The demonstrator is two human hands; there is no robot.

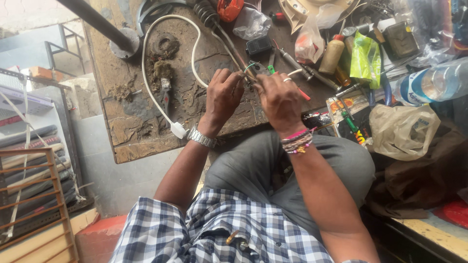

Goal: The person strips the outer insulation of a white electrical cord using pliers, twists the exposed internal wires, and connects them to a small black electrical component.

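White cable (146, 73), one, loops over the scarred wooden worktop (131, 131) near its left edge. Two hands meet mid-bench: left hand (222, 97) and right hand (279, 100) both pinch one thin wire bundle (249, 73). Right of them, one yellow bottle (332, 54), one clear water bottle (434, 84), one crumpled plastic bag (402, 129), contents hidden.

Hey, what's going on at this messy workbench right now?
A person in a checked shirt sits at a worn, dirty wooden workbench. Both hands are raised together over its edge: the left hand and the right hand pinch a bundle of thin wires that runs up to a dark coiled spring. A white cable with a plug loops beside them. To the right lie plastic bags, a clear plastic bottle and assorted tools.
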